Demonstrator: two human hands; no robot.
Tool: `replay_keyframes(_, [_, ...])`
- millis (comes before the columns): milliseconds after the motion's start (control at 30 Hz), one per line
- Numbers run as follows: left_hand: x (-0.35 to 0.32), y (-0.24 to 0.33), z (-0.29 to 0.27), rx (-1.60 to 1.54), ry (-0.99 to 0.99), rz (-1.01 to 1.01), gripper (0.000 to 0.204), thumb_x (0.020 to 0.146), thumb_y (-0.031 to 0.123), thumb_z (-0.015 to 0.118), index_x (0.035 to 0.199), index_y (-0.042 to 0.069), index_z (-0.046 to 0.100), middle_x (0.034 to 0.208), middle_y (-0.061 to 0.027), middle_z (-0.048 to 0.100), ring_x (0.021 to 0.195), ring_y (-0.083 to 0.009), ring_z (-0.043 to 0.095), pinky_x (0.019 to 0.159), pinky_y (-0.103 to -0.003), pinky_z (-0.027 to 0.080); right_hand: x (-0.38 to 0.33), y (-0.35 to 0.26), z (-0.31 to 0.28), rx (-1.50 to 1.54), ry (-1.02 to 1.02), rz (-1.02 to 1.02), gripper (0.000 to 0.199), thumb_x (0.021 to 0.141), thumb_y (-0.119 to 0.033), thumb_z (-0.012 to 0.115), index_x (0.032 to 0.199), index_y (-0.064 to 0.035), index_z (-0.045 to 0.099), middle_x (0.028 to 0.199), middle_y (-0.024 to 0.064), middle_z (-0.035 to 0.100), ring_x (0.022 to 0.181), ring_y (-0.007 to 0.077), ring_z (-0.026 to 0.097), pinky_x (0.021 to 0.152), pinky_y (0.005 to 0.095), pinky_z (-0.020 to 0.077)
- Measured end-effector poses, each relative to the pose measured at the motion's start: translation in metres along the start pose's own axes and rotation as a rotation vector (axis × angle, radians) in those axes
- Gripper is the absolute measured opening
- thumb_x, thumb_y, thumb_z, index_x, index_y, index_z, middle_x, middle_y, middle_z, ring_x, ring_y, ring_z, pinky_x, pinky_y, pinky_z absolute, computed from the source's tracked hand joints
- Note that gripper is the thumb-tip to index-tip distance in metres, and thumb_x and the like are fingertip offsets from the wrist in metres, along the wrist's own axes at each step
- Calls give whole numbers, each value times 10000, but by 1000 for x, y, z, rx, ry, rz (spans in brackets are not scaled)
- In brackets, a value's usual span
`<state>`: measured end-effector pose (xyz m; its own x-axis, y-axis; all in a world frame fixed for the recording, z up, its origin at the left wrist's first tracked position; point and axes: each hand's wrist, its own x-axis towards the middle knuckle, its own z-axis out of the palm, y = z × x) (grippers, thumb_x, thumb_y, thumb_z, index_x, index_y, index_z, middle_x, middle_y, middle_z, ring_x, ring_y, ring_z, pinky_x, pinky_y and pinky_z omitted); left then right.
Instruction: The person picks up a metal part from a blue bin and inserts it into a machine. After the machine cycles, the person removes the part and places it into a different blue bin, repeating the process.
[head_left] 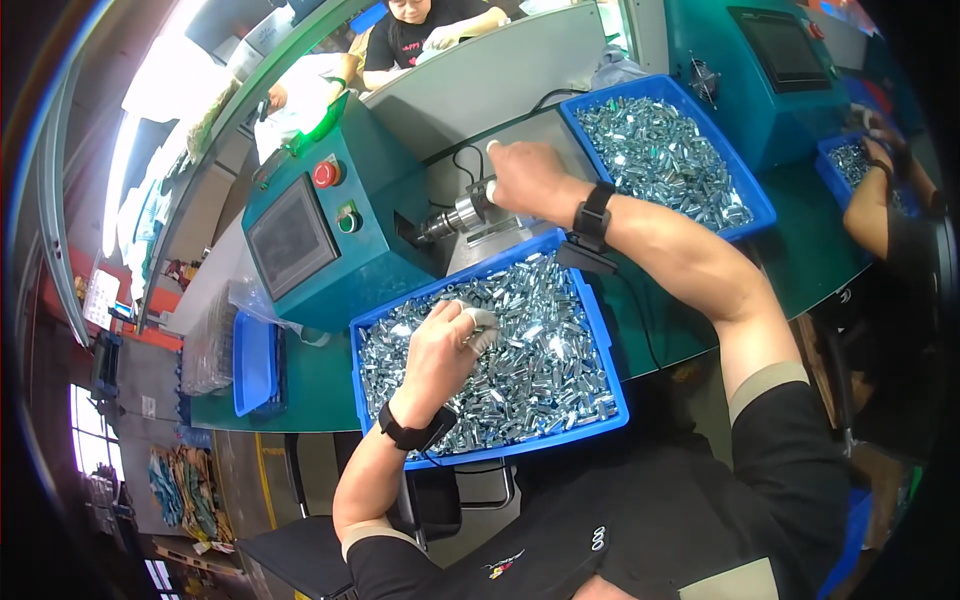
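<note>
My left hand (440, 345), with white finger covers on its fingertips, is over a blue tray (617, 385) heaped with small shiny metal sleeves (540, 350). Its fingers are curled together; whatever they hold is too small or hidden to make out. My right hand (530, 180) is at the outer end of a metal spindle (455, 218) that sticks out of a green machine (350, 240). Thumb and fingers there are closed, white covers showing at the tips, and what lies between them is hidden. Both wrists wear black bands.
A second blue tray (765, 215) of metal parts stands beyond my right forearm. The machine carries a screen (290, 237), a red button (326, 174) and a green knob (348, 220). Empty-looking blue trays (255, 362) sit at left. Other people work across the partition (490, 70) and at right.
</note>
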<state>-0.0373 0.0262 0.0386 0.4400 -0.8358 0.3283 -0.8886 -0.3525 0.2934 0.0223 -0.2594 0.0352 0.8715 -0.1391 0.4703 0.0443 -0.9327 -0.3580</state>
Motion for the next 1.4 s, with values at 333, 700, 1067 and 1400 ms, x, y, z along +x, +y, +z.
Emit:
replay_keyframes(333, [106, -21, 14, 10, 184, 47, 190, 851, 125, 836, 995, 72, 723, 920, -112, 707, 905, -335, 660, 803, -432, 537, -78, 101, -71, -149, -57, 214, 443, 900, -322, 754, 1236, -42, 683, 1079, 189, 752, 1019, 411, 719, 872, 524, 564])
replay_keyframes(700, [169, -62, 45, 204, 148, 31, 200, 735, -74, 603, 894, 33, 662, 880, -127, 635, 923, -355, 629, 787, -484, 521, -157, 118, -93, 93, 13, 270, 557, 888, -319, 814, 1348, -38, 674, 1099, 172, 729, 1024, 373, 704, 890, 460, 562])
replay_keyframes(1067, [157, -62, 42, 297, 149, 183, 122, 780, 11, 671, 895, 49, 685, 880, -108, 636, 933, -338, 635, 804, -449, 524, -122, 57, -72, 360, -57, 58, 543, 910, -300, 791, 1362, -27, 664, 1122, 196, 748, 1015, 376, 725, 904, 448, 574])
replay_keyframes(1400, [161, -59, 43, 393, 142, 269, 63, 813, 29, 658, 869, 56, 655, 878, -95, 632, 931, -315, 629, 826, -437, 523, -77, 34, -36, 471, -209, 108, 542, 917, -306, 776, 1345, 7, 668, 1083, 209, 773, 989, 360, 747, 889, 430, 576])
